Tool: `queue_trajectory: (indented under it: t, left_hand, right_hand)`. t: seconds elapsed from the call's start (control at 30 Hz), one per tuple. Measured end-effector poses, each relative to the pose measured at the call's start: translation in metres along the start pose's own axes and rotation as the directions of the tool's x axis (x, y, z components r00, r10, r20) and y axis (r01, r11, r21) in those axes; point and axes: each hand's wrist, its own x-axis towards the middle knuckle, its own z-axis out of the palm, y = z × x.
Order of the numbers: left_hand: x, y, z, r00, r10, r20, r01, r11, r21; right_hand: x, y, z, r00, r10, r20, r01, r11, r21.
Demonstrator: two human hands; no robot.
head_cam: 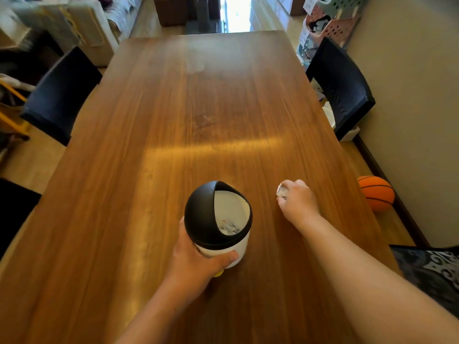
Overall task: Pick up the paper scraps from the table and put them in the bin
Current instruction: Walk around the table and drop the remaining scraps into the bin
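Note:
A small white bin (224, 217) with a black domed lid stands on the wooden table (173, 120) near its front edge. The lid's opening faces right and crumpled paper lies inside at the bottom. My left hand (198, 256) wraps around the bin's white lower body. To the right of the bin, my right hand (298, 201) rests low over the table, fingers closed around a crumpled white paper scrap (282, 190) that sticks out at its left side.
Dark blue chairs stand at the table's left (62, 95) and right (342, 88) sides. An orange basketball (376, 193) lies on the floor by the right wall. Plastic baskets (327, 23) are stacked at the far right, a sofa at the far left.

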Motion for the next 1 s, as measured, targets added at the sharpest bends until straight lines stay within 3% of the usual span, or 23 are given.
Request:
queue_trajectory:
  t: [0.2,0.4,0.57,0.7,0.77,0.83,0.93,1.0]
  left_hand:
    - [-0.049,-0.005,-0.029,1.000,0.013,0.007,-0.013,1.000,0.000]
    - [-0.132,-0.026,-0.085,0.999,0.001,0.049,-0.001,1.000,-0.017]
    - [-0.201,-0.039,-0.131,0.996,0.017,0.092,-0.016,1.000,-0.010]
    - [-0.241,-0.045,-0.157,0.994,0.043,0.100,-0.046,0.999,0.028]
    - [-0.256,-0.047,-0.166,0.993,0.062,0.100,-0.065,0.997,0.035]
    - [-0.273,-0.045,-0.174,0.992,0.083,0.100,-0.086,0.996,0.023]
    - [-0.286,-0.043,-0.178,0.987,0.106,0.121,-0.107,0.994,-0.002]
    - [-0.296,-0.040,-0.182,0.986,0.120,0.119,-0.122,0.993,0.005]
  right_hand:
    - [-0.112,-0.014,-0.003,0.994,0.078,0.080,-0.101,0.934,0.343]
    - [-0.245,-0.058,-0.043,0.997,0.062,0.051,-0.080,0.799,0.596]
    - [-0.323,-0.115,-0.127,0.976,-0.051,-0.211,0.190,0.668,0.719]
    - [-0.386,-0.157,-0.188,0.838,-0.034,-0.544,0.463,0.573,0.676]
    - [-0.416,-0.176,-0.190,0.765,-0.035,-0.643,0.551,0.550,0.627]
    - [-0.440,-0.194,-0.169,0.800,-0.112,-0.589,0.536,0.577,0.617]
    - [-0.461,-0.205,-0.124,0.936,-0.296,-0.190,0.351,0.766,0.538]
    - [-0.473,-0.194,-0.104,0.952,-0.280,-0.120,0.301,0.806,0.510]
